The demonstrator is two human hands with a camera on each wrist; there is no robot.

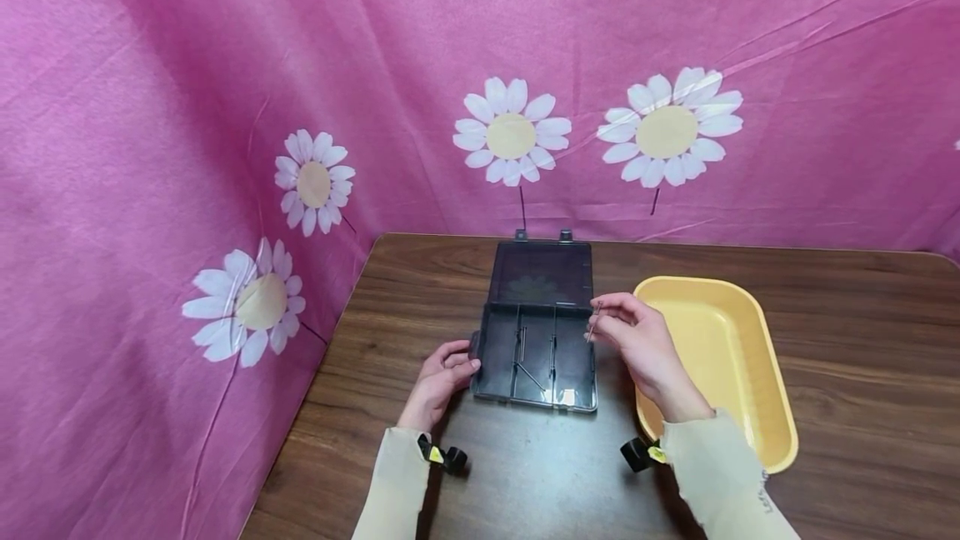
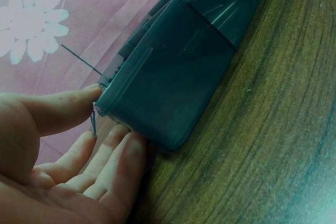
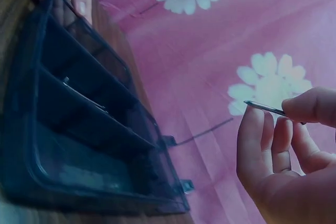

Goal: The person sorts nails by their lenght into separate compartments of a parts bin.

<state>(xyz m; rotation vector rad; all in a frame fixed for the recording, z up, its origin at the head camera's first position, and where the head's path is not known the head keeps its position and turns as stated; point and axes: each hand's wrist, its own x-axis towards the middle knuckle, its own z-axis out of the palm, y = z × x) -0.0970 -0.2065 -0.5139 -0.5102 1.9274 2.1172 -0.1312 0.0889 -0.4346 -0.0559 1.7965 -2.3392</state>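
A dark see-through plastic storage box [image 1: 497, 361] lies on the table, its lid [image 1: 543, 269] folded back towards the curtain. Two dividers split it into three compartments. My left hand [image 1: 437, 382] grips the box's left side, thumb at the rim and fingers lower along the wall. Between the thumb and fingers of my right hand [image 1: 647, 350] is a thin metal nail [image 3: 265, 107], its pointed end sticking out, held over the box's right edge. Loose nails [image 1: 531, 377] lie in the middle compartment, and another nail [image 1: 552, 354] is along the right divider.
To the right of the box stands a yellow plastic tub [image 1: 776, 407], partly behind my right forearm. The brown wooden table [image 1: 420, 290] ends at a pink curtain [image 1: 420, 40] with daisies, which hangs behind and along the left side.
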